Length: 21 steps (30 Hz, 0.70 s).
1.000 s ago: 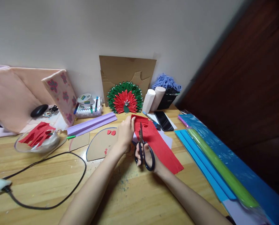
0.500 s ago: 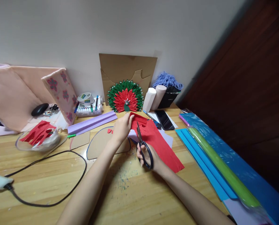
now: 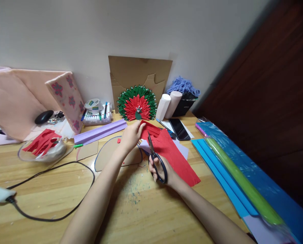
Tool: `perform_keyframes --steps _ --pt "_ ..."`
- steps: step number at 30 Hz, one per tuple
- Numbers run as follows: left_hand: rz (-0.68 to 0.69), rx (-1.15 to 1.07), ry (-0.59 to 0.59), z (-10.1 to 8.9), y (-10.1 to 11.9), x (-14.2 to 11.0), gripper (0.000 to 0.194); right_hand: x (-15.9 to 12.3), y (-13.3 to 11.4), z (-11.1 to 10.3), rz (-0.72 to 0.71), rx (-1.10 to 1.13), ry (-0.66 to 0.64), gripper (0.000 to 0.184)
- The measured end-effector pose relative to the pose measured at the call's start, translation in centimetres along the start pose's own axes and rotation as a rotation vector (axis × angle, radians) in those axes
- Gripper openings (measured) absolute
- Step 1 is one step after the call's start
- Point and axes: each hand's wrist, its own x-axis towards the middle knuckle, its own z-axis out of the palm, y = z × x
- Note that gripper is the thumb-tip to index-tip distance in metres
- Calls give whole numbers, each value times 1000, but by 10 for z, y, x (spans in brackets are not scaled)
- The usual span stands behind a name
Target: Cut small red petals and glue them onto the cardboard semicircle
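Black-handled scissors [image 3: 157, 168] are in my right hand [image 3: 161, 169], fingers through the loops, blades pointing up and away over red crepe paper [image 3: 175, 157]. The blades look closed or nearly so. My left hand [image 3: 132, 135] pinches the folded far end of that red paper. From there the sheet slopes down to the right across the wooden table. Under my left forearm lies a half-round cardboard piece [image 3: 104, 157] with a blue outline, and a small red paper scrap [image 3: 119, 140] rests on it.
A plastic bowl [image 3: 23, 156] of red scraps stands left, near a black cable [image 3: 52, 220]. Behind are a marker box [image 3: 97, 119], a green-and-red peacock craft [image 3: 137, 105] against cardboard, and white bottles [image 3: 163, 107]. A phone [image 3: 180, 129] and blue paper [image 3: 225, 179] lie right.
My left hand has shifted slightly left with the folded paper end. The scissors have moved a little and their loops have drawn together.
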Motion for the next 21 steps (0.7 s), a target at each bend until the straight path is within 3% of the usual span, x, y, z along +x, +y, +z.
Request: perform_keyframes --steps 9,17,21 --pt "55 -124 -122 -7 -3 0 31 6 4 -8 63 132 -185 63" --pt "77 -147 -134 -9 -2 0 31 5 5 -9 53 134 -169 65" --pt "46 -233 -239 -21 -4 1 33 -2 -1 -10 59 14 -221 66"
